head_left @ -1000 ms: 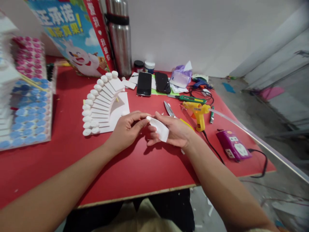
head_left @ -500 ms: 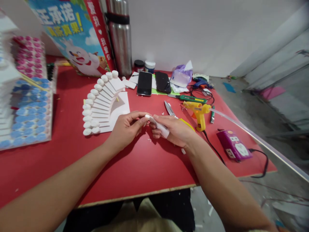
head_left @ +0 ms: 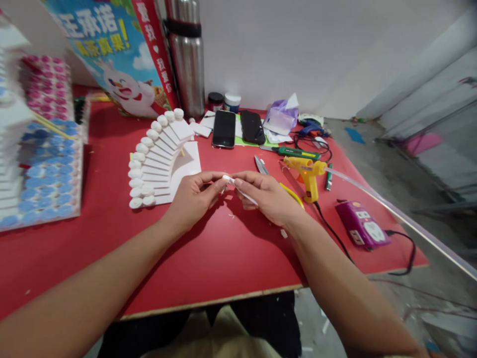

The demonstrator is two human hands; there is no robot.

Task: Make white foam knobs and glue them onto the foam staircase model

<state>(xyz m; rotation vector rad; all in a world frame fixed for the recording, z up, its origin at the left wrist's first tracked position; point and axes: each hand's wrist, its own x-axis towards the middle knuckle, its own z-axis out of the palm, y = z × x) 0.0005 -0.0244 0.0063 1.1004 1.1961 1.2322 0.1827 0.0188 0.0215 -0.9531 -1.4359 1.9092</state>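
Above the red tabletop, a white strip (head_left: 246, 191), thin and flexible, possibly paper or foam, is held between both hands. My left hand (head_left: 194, 196) pinches its small thickened, seemingly rolled end with thumb and fingertips. My right hand (head_left: 266, 195) grips the strip a little farther along, thumb on top, with the tail lying across the palm side. To the left of my left hand stands a fan-shaped white piece (head_left: 158, 166) with grey-lined slats. Small white rolled discs (head_left: 141, 148) line its outer edge.
A yellow glue gun (head_left: 308, 171) with a long clear stick lies to the right, beside scissors (head_left: 292, 194) partly behind my right hand. A purple power box (head_left: 363, 223), two phones (head_left: 224, 129) and a steel flask (head_left: 189, 69) stand around. Blue rolls (head_left: 48, 184) fill the left.
My right hand has turned, so the strip now shows narrower, nearly edge-on, and its fingers have closed nearer the rolled end. My left hand keeps its pinch.
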